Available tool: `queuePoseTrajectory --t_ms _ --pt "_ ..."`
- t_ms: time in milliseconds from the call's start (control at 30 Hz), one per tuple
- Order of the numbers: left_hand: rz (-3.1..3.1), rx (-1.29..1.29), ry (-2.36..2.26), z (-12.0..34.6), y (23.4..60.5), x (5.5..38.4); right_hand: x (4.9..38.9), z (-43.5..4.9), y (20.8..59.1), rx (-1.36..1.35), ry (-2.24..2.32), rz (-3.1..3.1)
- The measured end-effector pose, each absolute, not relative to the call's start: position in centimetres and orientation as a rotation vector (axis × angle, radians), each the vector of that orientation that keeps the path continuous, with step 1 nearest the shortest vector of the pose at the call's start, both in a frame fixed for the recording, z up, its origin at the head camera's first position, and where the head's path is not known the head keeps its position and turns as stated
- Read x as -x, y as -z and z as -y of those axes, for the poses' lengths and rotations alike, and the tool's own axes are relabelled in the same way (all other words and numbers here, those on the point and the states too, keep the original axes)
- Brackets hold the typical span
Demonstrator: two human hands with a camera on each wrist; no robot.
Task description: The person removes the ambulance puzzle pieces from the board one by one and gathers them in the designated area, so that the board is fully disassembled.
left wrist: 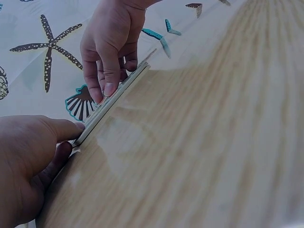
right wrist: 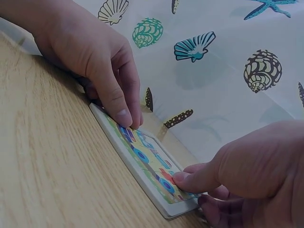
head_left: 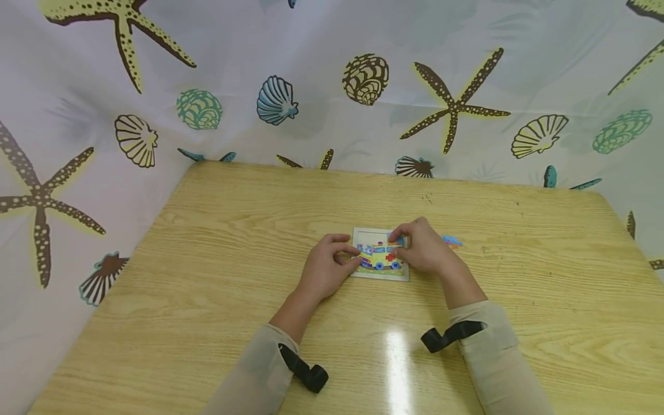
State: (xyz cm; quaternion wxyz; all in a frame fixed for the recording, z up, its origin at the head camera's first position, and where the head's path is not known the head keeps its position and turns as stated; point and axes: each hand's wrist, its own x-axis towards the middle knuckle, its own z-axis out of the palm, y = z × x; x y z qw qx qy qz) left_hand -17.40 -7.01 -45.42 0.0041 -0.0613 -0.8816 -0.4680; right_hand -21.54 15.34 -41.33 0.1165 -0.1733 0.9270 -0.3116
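Note:
A small picture puzzle in a pale frame [head_left: 381, 278] lies on the wooden table, its picture a yellow ambulance [head_left: 380, 257] with blue wheels. My left hand [head_left: 328, 265] holds the frame's left side, thumb and index finger at the picture's edge. From the other side my right hand [head_left: 426, 246] pinches a blue-and-orange puzzle piece at the upper right, partly hidden by the fingers. In the right wrist view the right thumb [right wrist: 183, 176] lies over the picture near the red cross. The frame's upper left shows bare backing.
More colourful puzzle pieces [head_left: 453, 241] lie on the table [head_left: 233, 230], just right of the right hand. A white curtain [head_left: 321, 57] printed with shells and starfish hangs along the table's far and left edges. Black straps with small cameras [head_left: 313, 377] sit on both sleeves.

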Motion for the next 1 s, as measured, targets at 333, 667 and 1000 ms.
queuePoseTrajectory --t_ms 333,667,1000 --pt "2.768 0.186 1.46 6.9 45.3 17.4 21.5 -15.1 41.0 0.44 0.89 -2.777" --pt "2.763 0.191 1.452 6.8 45.1 17.2 21.7 -16.1 40.7 0.339 1.07 -2.727" --pt "2.754 0.181 1.451 6.8 45.2 17.3 22.2 -18.6 39.9 0.207 1.32 -2.542"
